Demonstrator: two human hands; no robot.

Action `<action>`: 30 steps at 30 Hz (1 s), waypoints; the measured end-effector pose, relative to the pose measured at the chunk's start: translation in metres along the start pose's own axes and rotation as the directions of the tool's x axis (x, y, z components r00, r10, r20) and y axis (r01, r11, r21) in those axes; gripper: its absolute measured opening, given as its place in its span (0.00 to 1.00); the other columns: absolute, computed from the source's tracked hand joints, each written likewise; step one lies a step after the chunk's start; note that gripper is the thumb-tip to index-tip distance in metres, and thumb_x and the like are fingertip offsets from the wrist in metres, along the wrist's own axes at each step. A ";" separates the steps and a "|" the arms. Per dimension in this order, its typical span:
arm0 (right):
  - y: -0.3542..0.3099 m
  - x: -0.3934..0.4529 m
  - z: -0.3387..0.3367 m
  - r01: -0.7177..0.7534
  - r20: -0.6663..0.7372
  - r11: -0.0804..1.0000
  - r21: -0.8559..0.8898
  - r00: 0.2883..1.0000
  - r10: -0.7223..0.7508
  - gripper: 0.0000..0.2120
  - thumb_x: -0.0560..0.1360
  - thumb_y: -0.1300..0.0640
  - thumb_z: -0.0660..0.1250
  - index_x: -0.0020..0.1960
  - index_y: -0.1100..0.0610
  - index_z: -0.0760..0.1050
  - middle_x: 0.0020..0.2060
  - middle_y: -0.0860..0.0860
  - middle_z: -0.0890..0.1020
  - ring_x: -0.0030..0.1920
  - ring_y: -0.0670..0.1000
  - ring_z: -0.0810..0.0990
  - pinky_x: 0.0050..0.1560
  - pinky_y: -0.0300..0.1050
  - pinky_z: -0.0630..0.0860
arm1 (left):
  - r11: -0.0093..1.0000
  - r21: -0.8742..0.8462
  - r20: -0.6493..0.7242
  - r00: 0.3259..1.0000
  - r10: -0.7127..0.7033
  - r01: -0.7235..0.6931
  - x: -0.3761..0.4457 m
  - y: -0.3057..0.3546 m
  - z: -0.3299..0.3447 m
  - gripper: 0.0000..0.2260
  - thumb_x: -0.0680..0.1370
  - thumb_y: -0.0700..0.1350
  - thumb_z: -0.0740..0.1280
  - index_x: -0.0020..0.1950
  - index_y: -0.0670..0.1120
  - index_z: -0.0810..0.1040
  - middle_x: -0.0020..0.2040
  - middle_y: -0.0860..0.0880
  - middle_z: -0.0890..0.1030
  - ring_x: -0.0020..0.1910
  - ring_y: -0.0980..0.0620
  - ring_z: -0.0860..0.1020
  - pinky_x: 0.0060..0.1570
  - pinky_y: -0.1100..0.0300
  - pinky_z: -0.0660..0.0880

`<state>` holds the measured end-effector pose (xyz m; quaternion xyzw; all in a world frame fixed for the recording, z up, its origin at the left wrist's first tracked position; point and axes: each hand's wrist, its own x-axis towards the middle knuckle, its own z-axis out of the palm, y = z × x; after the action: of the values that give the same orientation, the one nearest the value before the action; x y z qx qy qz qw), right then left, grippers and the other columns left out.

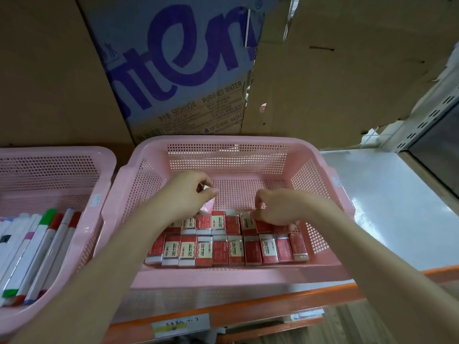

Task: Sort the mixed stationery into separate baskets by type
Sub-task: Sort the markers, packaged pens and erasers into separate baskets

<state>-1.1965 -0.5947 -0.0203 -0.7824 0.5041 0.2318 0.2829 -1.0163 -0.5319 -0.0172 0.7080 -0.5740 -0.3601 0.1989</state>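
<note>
Fingers of your left hand (185, 194) and right hand (275, 207) curl onto the back row of erasers (218, 223), at frame centre inside the pink basket (228, 142).

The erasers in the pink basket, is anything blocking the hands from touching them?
Nothing visible does. The basket is open on top, and the left hand and right hand already reach inside, down on the back row of erasers.
</note>
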 end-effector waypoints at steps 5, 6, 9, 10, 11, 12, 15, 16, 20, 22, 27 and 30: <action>0.013 -0.009 -0.005 -0.040 -0.148 0.994 0.102 0.987 0.055 0.09 0.77 0.64 0.54 0.55 0.60 0.57 0.44 0.55 0.65 0.36 0.48 0.66 0.31 0.38 0.64 | 0.999 0.049 0.014 1.000 -0.019 0.019 -0.002 0.001 0.003 0.06 0.78 0.49 0.65 0.53 0.50 0.77 0.47 0.52 0.76 0.39 0.55 0.79 0.33 0.66 0.76; 0.015 -0.011 -0.004 -0.073 -0.172 0.991 0.109 0.981 0.091 0.08 0.76 0.65 0.53 0.54 0.61 0.58 0.45 0.56 0.64 0.37 0.49 0.65 0.32 0.38 0.63 | 0.998 0.052 0.012 1.000 -0.021 0.020 -0.002 0.002 0.004 0.06 0.78 0.49 0.65 0.53 0.50 0.77 0.47 0.52 0.76 0.40 0.54 0.80 0.36 0.64 0.77; 0.021 -0.010 0.001 -0.060 -0.242 0.987 0.149 0.966 0.095 0.12 0.78 0.63 0.57 0.60 0.62 0.61 0.47 0.55 0.66 0.36 0.47 0.65 0.30 0.36 0.63 | 0.998 0.064 0.025 1.000 -0.014 0.012 0.001 0.008 0.009 0.05 0.78 0.49 0.65 0.52 0.51 0.77 0.46 0.52 0.78 0.42 0.54 0.80 0.41 0.61 0.76; 0.023 -0.011 0.003 -0.024 -0.290 0.987 0.159 0.954 0.070 0.11 0.78 0.62 0.59 0.59 0.60 0.62 0.47 0.54 0.70 0.36 0.46 0.68 0.31 0.37 0.66 | 0.998 0.063 0.028 1.000 -0.008 0.006 0.002 0.010 0.011 0.05 0.78 0.49 0.65 0.52 0.51 0.77 0.46 0.52 0.78 0.42 0.55 0.79 0.41 0.62 0.76; 0.023 -0.011 0.006 0.007 -0.354 0.986 0.167 0.934 0.053 0.10 0.78 0.62 0.60 0.57 0.59 0.62 0.45 0.53 0.73 0.37 0.47 0.71 0.30 0.38 0.68 | 0.998 0.058 0.025 1.000 0.002 -0.004 0.003 0.012 0.014 0.05 0.78 0.49 0.65 0.52 0.51 0.77 0.46 0.52 0.78 0.42 0.55 0.78 0.41 0.63 0.75; 0.024 -0.012 0.009 0.020 -0.413 0.988 0.152 0.910 0.045 0.09 0.77 0.61 0.62 0.55 0.59 0.63 0.41 0.52 0.73 0.36 0.47 0.72 0.29 0.39 0.68 | 0.998 0.054 0.017 1.000 0.014 -0.015 0.005 0.015 0.016 0.05 0.78 0.49 0.66 0.51 0.51 0.77 0.46 0.52 0.79 0.42 0.56 0.78 0.40 0.64 0.74; 0.021 -0.009 0.015 -0.026 -0.488 1.000 0.012 0.873 0.029 0.10 0.76 0.54 0.66 0.49 0.57 0.66 0.38 0.50 0.75 0.36 0.50 0.75 0.31 0.42 0.69 | 0.999 0.046 -0.014 0.999 0.031 -0.030 0.008 0.019 0.021 0.02 0.77 0.49 0.67 0.47 0.52 0.77 0.44 0.53 0.79 0.41 0.57 0.76 0.36 0.65 0.70; 0.020 -0.008 0.016 -0.022 -0.476 1.000 0.012 0.879 0.025 0.11 0.76 0.52 0.67 0.47 0.57 0.68 0.38 0.50 0.75 0.36 0.51 0.75 0.32 0.41 0.68 | 0.999 0.044 -0.019 0.999 0.031 -0.030 0.008 0.020 0.022 0.02 0.77 0.49 0.67 0.47 0.52 0.77 0.44 0.53 0.78 0.40 0.58 0.75 0.35 0.65 0.69; 0.021 -0.007 0.012 0.017 -0.350 0.997 0.081 0.937 0.013 0.10 0.78 0.57 0.62 0.45 0.63 0.76 0.34 0.51 0.76 0.32 0.48 0.73 0.27 0.36 0.65 | 1.000 0.017 -0.030 0.999 0.009 -0.009 0.010 0.016 0.020 0.02 0.77 0.48 0.67 0.48 0.51 0.77 0.44 0.53 0.79 0.40 0.57 0.76 0.34 0.66 0.68; 0.024 -0.008 0.010 0.023 -0.301 0.997 0.069 0.954 -0.001 0.08 0.76 0.64 0.61 0.48 0.64 0.79 0.39 0.55 0.81 0.37 0.51 0.77 0.29 0.37 0.70 | 1.000 0.012 -0.042 0.999 -0.003 0.004 0.011 0.013 0.017 0.03 0.77 0.48 0.67 0.48 0.50 0.77 0.44 0.52 0.79 0.40 0.57 0.76 0.34 0.66 0.68; 0.028 -0.011 0.004 0.040 -0.185 0.998 0.049 0.982 -0.030 0.12 0.73 0.68 0.60 0.49 0.60 0.80 0.43 0.52 0.82 0.37 0.49 0.77 0.31 0.38 0.72 | 0.999 0.035 -0.035 0.999 -0.014 0.015 0.012 0.010 0.012 0.04 0.76 0.47 0.68 0.49 0.49 0.78 0.44 0.52 0.79 0.41 0.57 0.77 0.35 0.67 0.68; 0.032 -0.017 -0.003 0.066 -0.321 0.997 0.051 0.946 -0.046 0.14 0.77 0.65 0.58 0.55 0.56 0.80 0.46 0.48 0.81 0.40 0.48 0.76 0.38 0.38 0.72 | 0.999 0.035 -0.009 1.000 0.000 0.001 0.014 0.017 0.010 0.04 0.76 0.48 0.67 0.49 0.49 0.78 0.45 0.53 0.79 0.43 0.56 0.77 0.39 0.65 0.71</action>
<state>-1.2328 -0.5957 -0.0139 -0.8145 0.5278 0.0787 0.2278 -1.0343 -0.5483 -0.0160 0.7132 -0.5792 -0.3467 0.1888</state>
